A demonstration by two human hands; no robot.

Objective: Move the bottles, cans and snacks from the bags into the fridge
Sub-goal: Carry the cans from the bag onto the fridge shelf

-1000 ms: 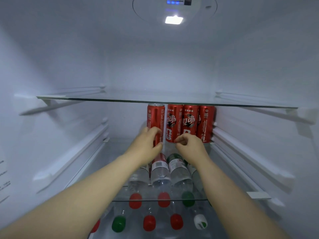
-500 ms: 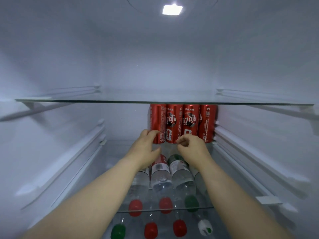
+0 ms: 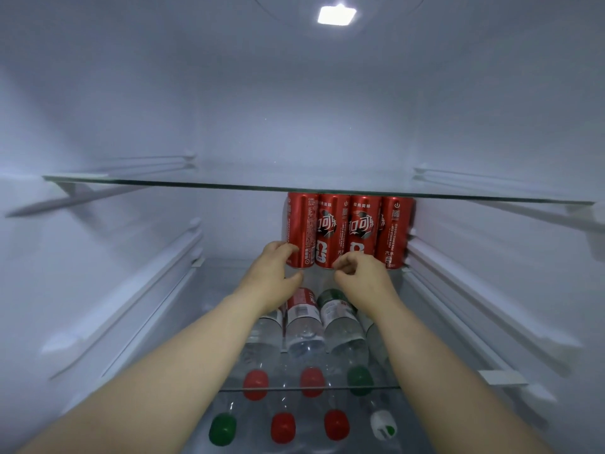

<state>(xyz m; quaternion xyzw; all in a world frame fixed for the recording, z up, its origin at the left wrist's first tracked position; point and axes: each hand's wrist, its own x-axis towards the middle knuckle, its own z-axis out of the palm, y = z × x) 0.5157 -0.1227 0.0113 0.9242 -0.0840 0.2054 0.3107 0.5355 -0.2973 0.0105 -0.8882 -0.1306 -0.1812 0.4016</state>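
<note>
Four red cans stand in a tight row at the back right of the fridge's middle glass shelf (image 3: 235, 386). My left hand (image 3: 270, 273) touches the lower left side of the leftmost red can (image 3: 302, 224) with its fingertips, and its thumb stays apart below the can. My right hand (image 3: 358, 276) hovers just in front of the two middle cans (image 3: 361, 224) with its fingers curled, holding nothing. Both forearms reach in over the shelf. Several clear bottles (image 3: 302, 326) with red, green and white caps lie under that shelf.
An upper glass shelf (image 3: 163, 182) spans the fridge just above the can tops and bears nothing. White rails (image 3: 484, 306) run along both side walls. The left half of the middle shelf holds nothing. A lamp (image 3: 336, 15) glows in the ceiling.
The leftmost can, which stood apart in my left hand's grip, now sits pushed against the other three. My left fingers have loosened on it. The right hand has barely moved.
</note>
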